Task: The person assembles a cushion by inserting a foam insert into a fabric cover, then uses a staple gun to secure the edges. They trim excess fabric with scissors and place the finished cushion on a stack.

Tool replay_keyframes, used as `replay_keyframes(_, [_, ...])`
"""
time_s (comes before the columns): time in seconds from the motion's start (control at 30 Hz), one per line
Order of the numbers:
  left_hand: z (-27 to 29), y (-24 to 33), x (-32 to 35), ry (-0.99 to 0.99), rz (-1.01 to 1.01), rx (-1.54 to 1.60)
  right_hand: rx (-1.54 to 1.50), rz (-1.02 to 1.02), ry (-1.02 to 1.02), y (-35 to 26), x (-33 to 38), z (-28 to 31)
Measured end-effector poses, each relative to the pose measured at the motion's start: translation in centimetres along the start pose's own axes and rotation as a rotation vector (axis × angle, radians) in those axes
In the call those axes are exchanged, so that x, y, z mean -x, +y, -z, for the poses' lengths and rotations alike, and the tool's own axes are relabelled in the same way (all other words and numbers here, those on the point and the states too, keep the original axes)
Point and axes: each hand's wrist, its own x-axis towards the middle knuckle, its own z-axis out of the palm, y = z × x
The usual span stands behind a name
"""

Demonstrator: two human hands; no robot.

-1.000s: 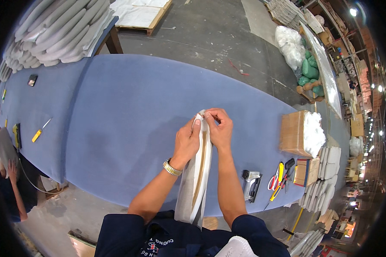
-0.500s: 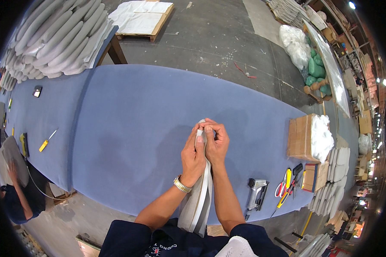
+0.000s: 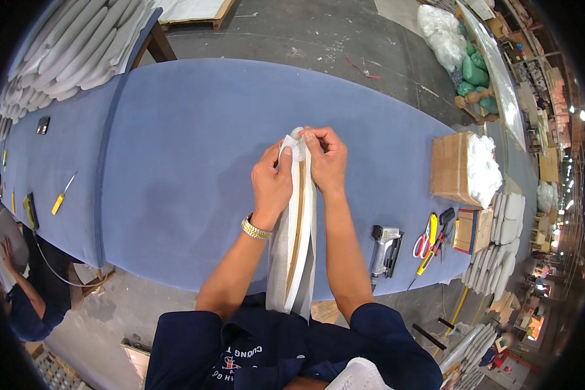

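A grey upholstered cushion panel (image 3: 281,260) stands on edge between my forearms, running from my chest out over the blue padded table (image 3: 175,162). Its open side faces up, showing a thin brown board edge (image 3: 299,227) with white lining along it. At the far end my left hand (image 3: 272,182) pinches the pale cloth flap, thumb on top. My right hand (image 3: 329,159) closes on the cloth at the far tip, its fingertips bunched there. The underside of the panel is hidden.
On the right lie a staple gun (image 3: 386,252), red-handled scissors (image 3: 426,237) and a yellow screwdriver (image 3: 425,263). Behind them stands a cardboard box (image 3: 450,168) of white stuffing. Grey cushions (image 3: 78,49) pile up far left. A co-worker's hand (image 3: 8,253) rests on a panel at left.
Both hands have moved farther out with the panel's far end. They have drawn apart, and the flap has spread so the brown board edge now shows.
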Motion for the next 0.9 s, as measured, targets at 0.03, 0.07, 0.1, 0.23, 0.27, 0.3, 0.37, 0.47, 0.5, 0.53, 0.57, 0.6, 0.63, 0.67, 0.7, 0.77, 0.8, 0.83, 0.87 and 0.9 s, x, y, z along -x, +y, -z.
replay_keyframes(0.03, [0.1, 0.2, -0.3, -0.017, 0.022, 0.006, 0.044, -0.038, -0.022, -0.5, -0.2, 0.3])
replay_keyframes(0.07, [0.1, 0.4, -0.5, -0.034, 0.044, 0.013, 0.088, -0.074, -0.045, -0.8, -0.4, 0.5])
replay_keyframes(0.1, [0.0, 0.7, -0.5, -0.012, 0.066, 0.064, 0.136, -0.049, -0.037, -0.9, -0.4, 0.5])
replay_keyframes(0.23, [-1.7, 0.1, 1.0, 0.081, 0.050, 0.162, 0.059, 0.016, 0.036, -0.8, 0.7, -0.1])
replay_keyframes(0.27, [-2.1, -0.3, 1.3, 0.106, 0.020, 0.160, -0.027, 0.023, 0.064, -0.7, 0.9, -0.3])
replay_keyframes(0.3, [-2.1, -0.3, 1.4, 0.097, 0.018, 0.147, -0.053, 0.024, 0.077, -0.6, 1.1, -0.3])
replay_keyframes(0.37, [-2.5, 0.1, 1.7, 0.101, -0.002, 0.163, -0.104, 0.027, 0.103, -0.3, 1.4, -0.2])
replay_keyframes(0.47, [-2.6, 0.3, 1.8, 0.105, -0.010, 0.197, -0.118, 0.039, 0.113, 0.4, 1.5, 0.0])
replay_keyframes(0.5, [-2.7, 0.3, 1.7, 0.105, -0.009, 0.211, -0.127, 0.050, 0.113, 0.4, 1.5, -0.1])
replay_keyframes(0.53, [-2.7, 0.3, 1.7, 0.104, -0.009, 0.225, -0.135, 0.060, 0.113, 0.3, 1.5, -0.3])
replay_keyframes(0.57, [-2.7, 0.3, 1.7, 0.102, -0.009, 0.238, -0.144, 0.071, 0.113, 0.3, 1.6, -0.3])
replay_keyframes(0.6, [-2.6, 0.4, 1.7, 0.102, -0.012, 0.252, -0.113, 0.065, 0.105, 0.4, 1.5, -0.2])
replay_keyframes(0.63, [-2.6, 0.2, 1.7, 0.107, -0.035, 0.230, -0.082, 0.060, 0.098, 0.6, 1.4, 0.0])
replay_keyframes(0.67, [-2.6, -0.1, 1.7, 0.111, -0.057, 0.208, -0.052, 0.056, 0.091, 0.8, 1.4, 0.1])
replay_keyframes(0.7, [-2.6, -0.3, 1.7, 0.115, -0.083, 0.186, -0.026, 0.084, 0.085, 1.0, 1.3, 0.1])
replay_keyframes(0.77, [-2.6, -0.5, 1.7, 0.108, -0.103, 0.208, 0.025, 0.142, 0.076, 1.2, 1.2, 0.3])
replay_keyframes(0.8, [-2.5, -0.5, 1.7, 0.107, -0.114, 0.218, -0.005, 0.131, 0.075, 0.9, 1.2, 0.2])
replay_keyframes(0.83, [-2.3, -0.3, 1.9, 0.097, -0.102, 0.218, -0.035, 0.121, 0.075, 0.3, 1.4, 0.1])
replay_keyframes(0.87, [-2.1, 0.0, 2.2, 0.086, -0.090, 0.219, -0.065, 0.110, 0.075, -0.1, 1.7, 0.0])
replay_keyframes(0.9, [-1.9, 0.3, 2.5, 0.072, -0.076, 0.218, -0.089, 0.117, 0.073, -0.1, 2.0, 0.1])
